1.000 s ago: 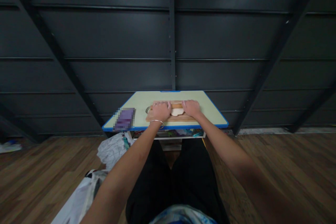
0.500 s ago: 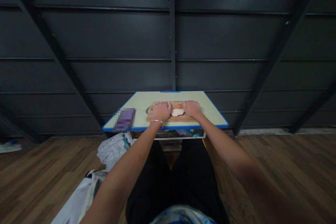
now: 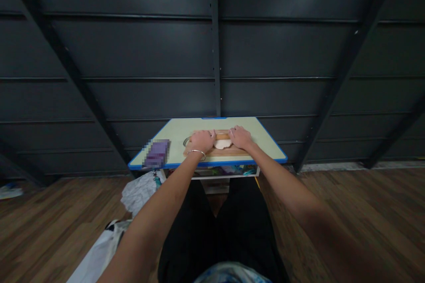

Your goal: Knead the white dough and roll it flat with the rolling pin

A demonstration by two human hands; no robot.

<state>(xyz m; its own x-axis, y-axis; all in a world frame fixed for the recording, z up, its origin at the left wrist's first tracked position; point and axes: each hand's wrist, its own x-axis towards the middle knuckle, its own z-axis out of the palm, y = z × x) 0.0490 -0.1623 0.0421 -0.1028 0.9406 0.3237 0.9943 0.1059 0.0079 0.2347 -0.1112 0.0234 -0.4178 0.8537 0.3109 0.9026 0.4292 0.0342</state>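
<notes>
A wooden rolling pin [image 3: 222,136] lies across a flattened piece of white dough [image 3: 222,144]. My left hand [image 3: 203,140], with a bangle at the wrist, is closed around the pin's left end. At its right end my right hand [image 3: 240,136] grips the same pin. Both hands hide much of the pin. Under the dough is a wooden board [image 3: 215,152], set on a small pale-green table [image 3: 179,130] with a blue edge. A round metal ring [image 3: 186,141] rests just left of my left hand.
On the table's left side lies a purple, blurred-out item [image 3: 157,152]. An open shelf [image 3: 229,170] beneath the tabletop holds assorted things. A crumpled white cloth or bag [image 3: 141,192] sits at the lower left. Behind the table rises a dark panelled wall [image 3: 149,48].
The camera view has tilted slightly, so everything sits a little lower and further left. Both hands keep their hold on the rolling pin over the dough.
</notes>
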